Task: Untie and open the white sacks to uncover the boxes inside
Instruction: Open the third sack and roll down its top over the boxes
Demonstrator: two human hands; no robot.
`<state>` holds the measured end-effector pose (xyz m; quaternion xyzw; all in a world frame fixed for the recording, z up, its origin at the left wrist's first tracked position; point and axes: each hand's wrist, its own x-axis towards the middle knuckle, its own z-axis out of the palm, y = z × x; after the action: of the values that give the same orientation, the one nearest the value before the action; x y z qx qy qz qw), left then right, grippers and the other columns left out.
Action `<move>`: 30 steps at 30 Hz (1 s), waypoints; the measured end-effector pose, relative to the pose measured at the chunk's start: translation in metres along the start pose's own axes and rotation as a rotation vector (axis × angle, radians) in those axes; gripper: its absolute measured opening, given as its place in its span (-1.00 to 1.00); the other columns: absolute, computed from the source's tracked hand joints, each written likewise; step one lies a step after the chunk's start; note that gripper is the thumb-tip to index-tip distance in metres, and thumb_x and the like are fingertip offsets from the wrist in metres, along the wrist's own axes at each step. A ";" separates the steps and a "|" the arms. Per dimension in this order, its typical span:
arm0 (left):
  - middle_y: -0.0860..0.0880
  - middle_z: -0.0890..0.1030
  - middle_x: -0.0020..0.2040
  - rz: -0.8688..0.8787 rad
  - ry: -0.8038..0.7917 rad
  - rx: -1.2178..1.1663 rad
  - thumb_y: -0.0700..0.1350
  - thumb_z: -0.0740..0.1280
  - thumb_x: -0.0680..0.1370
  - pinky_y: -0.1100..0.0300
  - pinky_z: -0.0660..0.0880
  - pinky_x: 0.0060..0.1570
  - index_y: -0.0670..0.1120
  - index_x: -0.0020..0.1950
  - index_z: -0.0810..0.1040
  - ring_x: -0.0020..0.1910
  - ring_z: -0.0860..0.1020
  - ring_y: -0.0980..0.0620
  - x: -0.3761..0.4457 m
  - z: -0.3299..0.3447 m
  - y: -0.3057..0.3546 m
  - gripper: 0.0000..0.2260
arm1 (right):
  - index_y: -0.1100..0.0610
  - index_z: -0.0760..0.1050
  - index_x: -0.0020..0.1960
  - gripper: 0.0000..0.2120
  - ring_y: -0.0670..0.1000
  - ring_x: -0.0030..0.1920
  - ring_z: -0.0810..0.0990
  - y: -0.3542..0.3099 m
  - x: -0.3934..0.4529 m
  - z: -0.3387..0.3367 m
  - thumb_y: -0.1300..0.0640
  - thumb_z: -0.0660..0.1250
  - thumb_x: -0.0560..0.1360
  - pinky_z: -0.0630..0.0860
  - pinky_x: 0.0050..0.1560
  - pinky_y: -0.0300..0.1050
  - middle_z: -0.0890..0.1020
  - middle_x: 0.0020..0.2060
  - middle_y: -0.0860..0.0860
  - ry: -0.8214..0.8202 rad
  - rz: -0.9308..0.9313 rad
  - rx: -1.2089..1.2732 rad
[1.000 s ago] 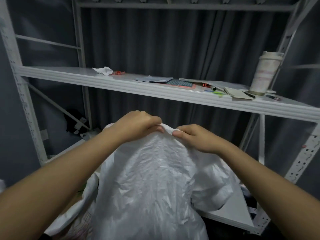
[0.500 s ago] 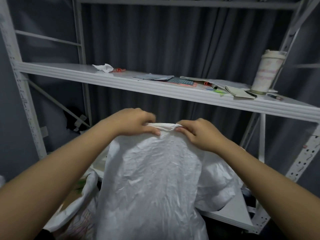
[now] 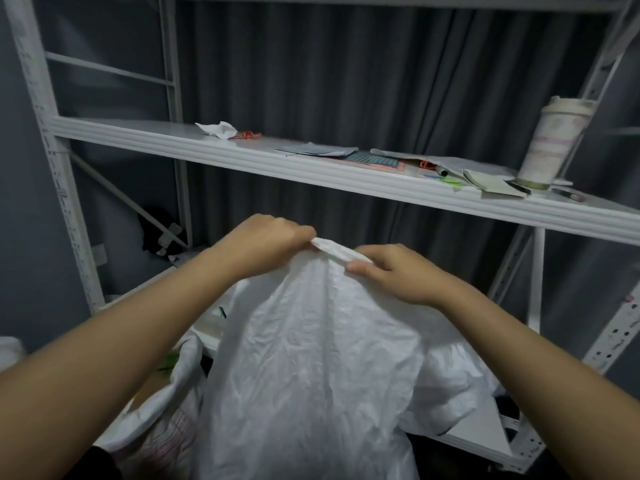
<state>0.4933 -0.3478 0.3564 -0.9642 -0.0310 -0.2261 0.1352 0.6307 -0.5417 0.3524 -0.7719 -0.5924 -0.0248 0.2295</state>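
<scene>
White, crinkled woven plastic forms the sack (image 3: 311, 358), standing between both forearms below the shelf (image 3: 311, 171). Left hand (image 3: 266, 244) pinches one end of its rolled top edge (image 3: 337, 251); right hand (image 3: 391, 271) pinches the other. That roll runs left-to-right, slightly downward, equally near both hands; no boxes show.

A white metal shelf (image 3: 311, 168) crosses the upper half of the frame. On it lie a crumpled tissue (image 3: 217, 129) at left, flat papers (image 3: 317, 150) at centre, and a tall lidded cup (image 3: 554, 140) at far right, standing upright.
</scene>
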 end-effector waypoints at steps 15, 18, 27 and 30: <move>0.10 0.56 -0.20 0.070 0.049 -0.138 0.15 0.19 0.58 0.07 0.46 -0.21 0.01 -0.05 0.52 -0.16 0.53 0.07 0.000 0.008 0.005 -0.76 | -0.02 0.63 0.08 -0.75 -0.21 -0.08 0.59 0.006 -0.005 0.012 -0.08 0.23 0.58 0.48 0.03 -0.22 0.67 -0.09 -0.14 -0.109 0.098 0.387; 0.12 0.57 -0.16 -0.025 -0.226 -0.371 0.25 0.27 0.50 0.15 0.44 -0.19 0.08 -0.01 0.51 -0.17 0.51 0.15 0.000 0.007 0.005 -0.74 | 0.06 0.63 -0.06 -0.85 -0.19 -0.18 0.59 0.004 -0.006 0.021 0.01 0.34 0.54 0.49 -0.07 -0.19 0.67 -0.18 -0.06 -0.036 0.113 0.342; 0.02 0.39 0.28 -0.271 0.187 -0.278 0.18 0.35 0.48 0.03 0.08 0.36 0.06 0.37 0.39 0.29 0.30 -0.02 -0.023 0.060 0.027 -0.50 | -0.02 0.43 -0.06 -0.90 -0.11 -0.22 0.56 0.016 -0.023 0.065 0.02 0.35 0.50 0.48 -0.18 -0.07 0.59 -0.24 -0.13 0.325 0.191 0.165; -0.01 0.33 0.28 -0.629 0.247 -0.709 0.10 0.35 0.51 0.15 0.19 0.30 0.02 0.37 0.36 0.29 0.28 -0.02 -0.035 0.081 0.055 -0.53 | -0.02 0.42 -0.07 -0.89 -0.13 -0.21 0.54 0.023 -0.033 0.090 0.01 0.34 0.51 0.46 -0.20 -0.13 0.58 -0.24 -0.15 0.385 0.262 0.187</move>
<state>0.5029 -0.3779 0.2575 -0.8606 -0.2257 -0.3654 -0.2737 0.6211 -0.5414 0.2539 -0.7985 -0.4325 -0.0863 0.4098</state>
